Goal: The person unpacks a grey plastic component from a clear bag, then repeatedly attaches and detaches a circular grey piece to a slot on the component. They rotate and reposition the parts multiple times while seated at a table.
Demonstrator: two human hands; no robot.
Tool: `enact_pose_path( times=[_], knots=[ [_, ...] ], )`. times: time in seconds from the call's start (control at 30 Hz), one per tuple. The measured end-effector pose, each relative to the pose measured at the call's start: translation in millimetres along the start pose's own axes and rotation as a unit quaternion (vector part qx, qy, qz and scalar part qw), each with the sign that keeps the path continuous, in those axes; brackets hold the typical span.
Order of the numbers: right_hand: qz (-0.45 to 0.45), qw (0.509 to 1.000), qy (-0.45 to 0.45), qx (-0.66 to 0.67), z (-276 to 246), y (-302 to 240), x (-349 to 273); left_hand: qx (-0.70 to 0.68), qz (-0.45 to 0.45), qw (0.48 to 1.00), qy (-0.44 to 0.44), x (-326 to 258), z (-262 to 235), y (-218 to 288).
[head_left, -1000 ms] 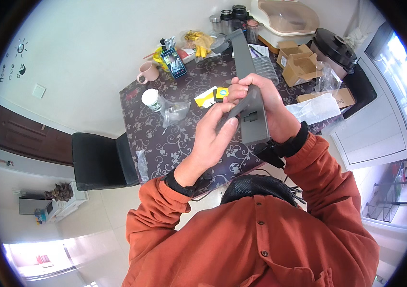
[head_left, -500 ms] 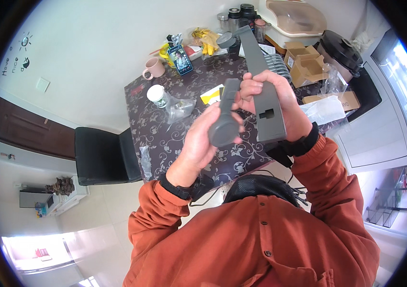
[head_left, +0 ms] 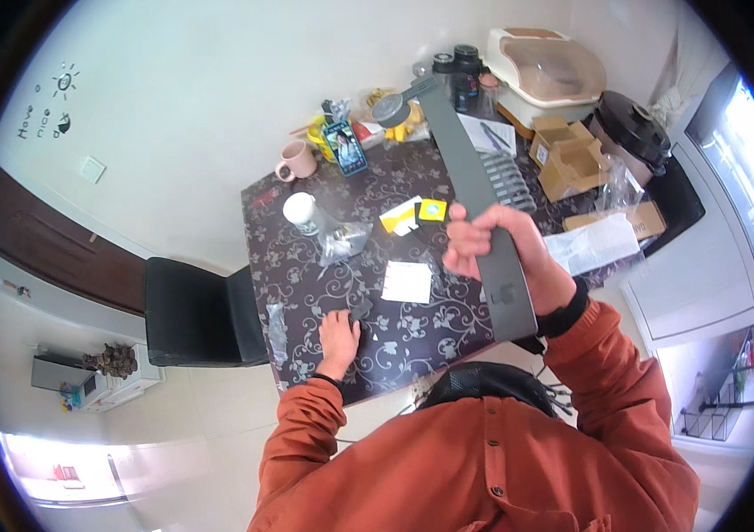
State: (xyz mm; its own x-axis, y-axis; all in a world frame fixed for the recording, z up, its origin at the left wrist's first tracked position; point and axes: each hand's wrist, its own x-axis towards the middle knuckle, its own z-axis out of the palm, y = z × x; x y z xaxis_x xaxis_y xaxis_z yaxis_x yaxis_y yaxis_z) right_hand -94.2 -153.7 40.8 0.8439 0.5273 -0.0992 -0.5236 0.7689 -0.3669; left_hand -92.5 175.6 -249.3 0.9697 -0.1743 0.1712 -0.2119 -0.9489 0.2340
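Note:
My right hand (head_left: 501,244) is closed round a long, flat dark grey bar (head_left: 461,146), held at a slant above the table's right part. A round grey disc (head_left: 390,110) juts from a short arm at the bar's far end. Near the bar's close end is a small dark recess (head_left: 503,294). My left hand (head_left: 339,339) lies palm down at the table's near left, fingers stretched out. Its fingertips are beside a small dark grey piece (head_left: 361,309); whether they grip it is unclear. A white paper sheet (head_left: 407,282) lies to the right of that hand.
On the patterned dark table (head_left: 421,332) stand a white tub (head_left: 301,213), a clear plastic bag (head_left: 344,241), a pink mug (head_left: 296,161) and a propped phone (head_left: 345,148). Yellow packets (head_left: 432,210) lie mid-table. Cardboard boxes (head_left: 569,160) and a black cooker (head_left: 632,129) are at right.
My left hand has gone down and left to the tabletop. The round-ended grey piece it held is no longer visible. The bar's near end has dropped lower, and the white sheet is now uncovered.

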Motion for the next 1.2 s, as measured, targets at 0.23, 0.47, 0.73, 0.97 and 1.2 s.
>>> enact_pose_path(
  times=[0.23,0.47,0.73,0.97,1.2],
  knots=[
    [0.069,0.993,-0.004,-0.096,4.0,2.3,-22.8,-0.030,-0.029,0.998,-0.052,-5.9,8.1,-4.2],
    [0.151,0.979,-0.003,-0.140,8.5,9.6,-44.9,-0.199,0.139,0.921,0.305,108.0,-168.8,79.1],
    [0.179,0.940,0.001,-0.290,26.7,27.4,-75.6,-0.303,0.186,0.896,0.267,155.8,-269.6,129.9],
    [0.181,0.928,-0.011,-0.327,30.0,28.6,-80.6,-0.319,0.183,0.879,0.303,150.6,-261.2,124.4],
    [0.197,0.926,0.022,-0.320,43.1,34.8,-81.2,-0.281,0.179,0.886,0.323,149.8,-265.4,122.0]
  ],
)
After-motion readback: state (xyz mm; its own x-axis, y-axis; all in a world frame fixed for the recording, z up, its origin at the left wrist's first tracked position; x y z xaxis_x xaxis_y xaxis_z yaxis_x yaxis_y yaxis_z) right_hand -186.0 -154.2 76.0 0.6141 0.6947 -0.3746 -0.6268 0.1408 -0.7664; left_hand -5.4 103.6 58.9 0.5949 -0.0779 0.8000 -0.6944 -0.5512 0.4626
